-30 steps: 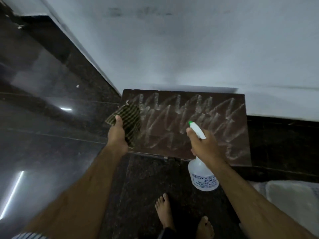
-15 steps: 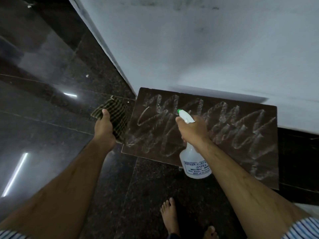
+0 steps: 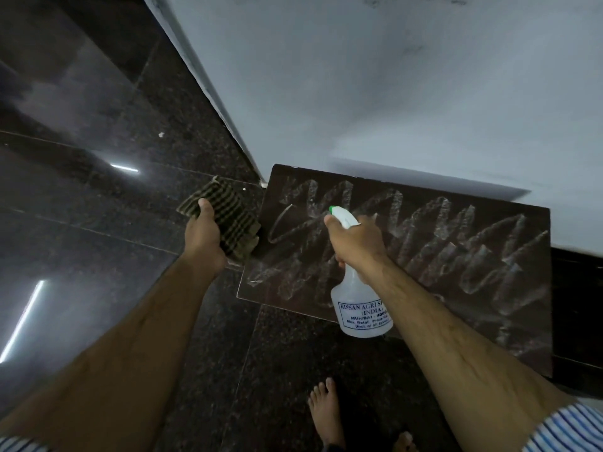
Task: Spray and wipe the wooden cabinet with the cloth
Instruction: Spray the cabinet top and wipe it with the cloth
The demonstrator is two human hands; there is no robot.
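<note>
The dark wooden cabinet top [image 3: 473, 230] sits against the white wall, covered in whitish zigzag wipe streaks. My right hand [image 3: 357, 241] grips a translucent spray bottle [image 3: 362, 311] with a green-tipped white nozzle, held over the cabinet's left half and pointing left. My left hand [image 3: 204, 234] holds a folded green striped cloth [image 3: 228, 216] just off the cabinet's left edge, above the floor.
Glossy black granite floor [image 3: 98, 207] spreads to the left and in front, with light reflections. A white wall [image 3: 391, 93] rises behind the cabinet. My bare feet [image 3: 326, 415] stand just in front of the cabinet.
My left hand with the cloth has moved off the cabinet's left edge. The spray bottle has shifted left over the top, and a fresh curved streak shows near the left edge.
</note>
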